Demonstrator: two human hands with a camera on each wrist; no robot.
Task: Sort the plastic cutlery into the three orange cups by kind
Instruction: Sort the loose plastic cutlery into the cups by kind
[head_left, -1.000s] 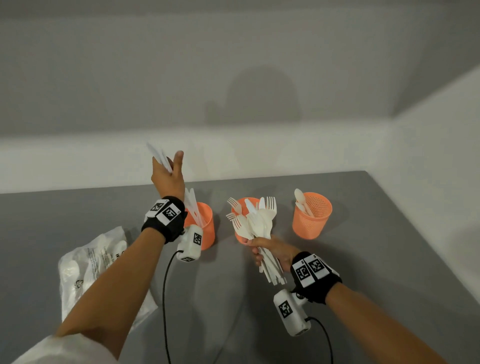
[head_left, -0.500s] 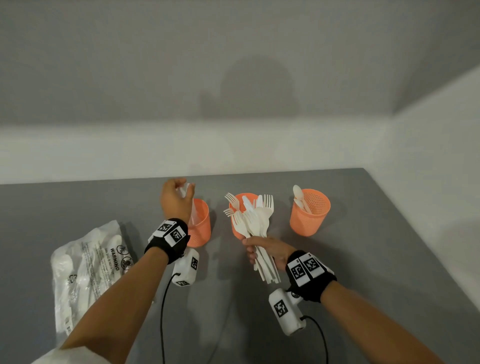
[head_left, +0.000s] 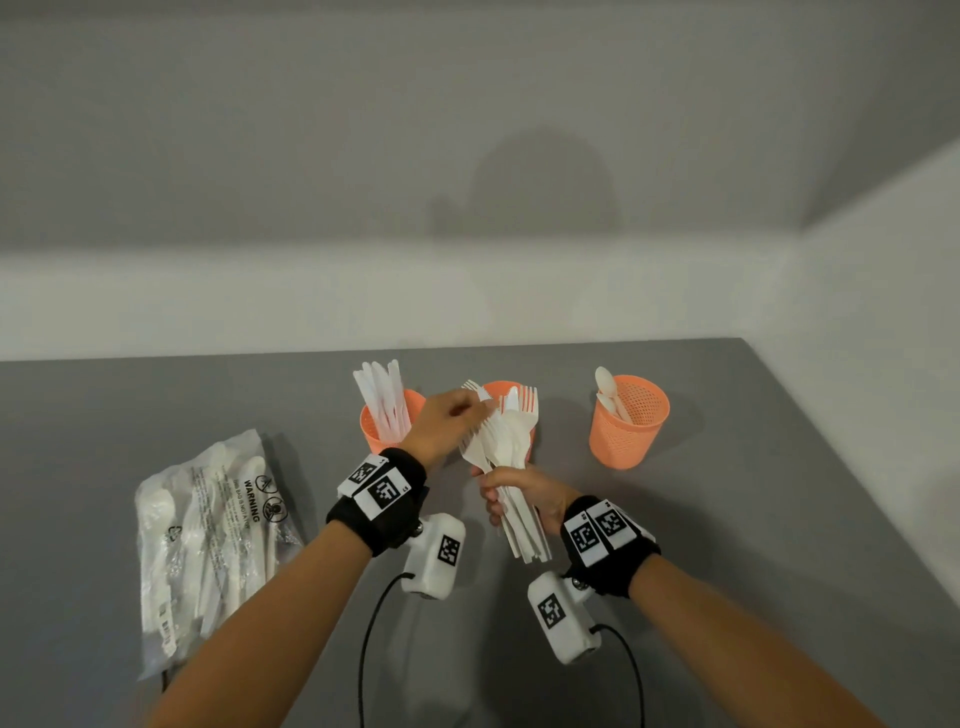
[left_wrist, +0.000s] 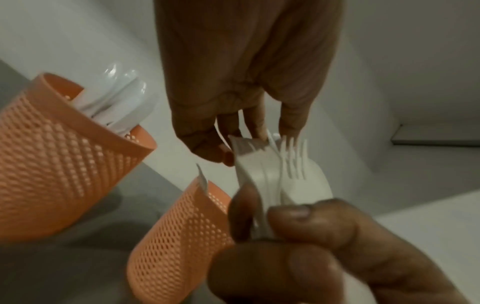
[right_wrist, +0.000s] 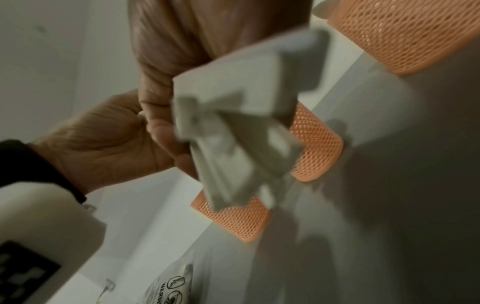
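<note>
Three orange mesh cups stand in a row: the left cup (head_left: 379, 441) holds knives (head_left: 382, 395), the middle cup (head_left: 496, 391) forks, the right cup (head_left: 628, 426) spoons (head_left: 608, 392). My right hand (head_left: 498, 499) grips a bundle of white cutlery (head_left: 504, 441) by the handles, upright in front of the middle cup. My left hand (head_left: 480, 415) reaches across from the left cup and pinches the head of a fork (left_wrist: 240, 148) at the bundle's top, thumb and fingers curled round it. The handle ends (right_wrist: 233, 133) show blurred in the right wrist view.
A crumpled clear plastic bag (head_left: 208, 540) with more white cutlery lies on the grey table (head_left: 753, 519) at the left. A white wall runs behind the cups and along the table's right side. Cables trail from both wrist cameras toward the front edge.
My left hand came down from shoulder height, let its knives go into the left cup, then moved right to the bundle. My right hand kept the bundle almost still.
</note>
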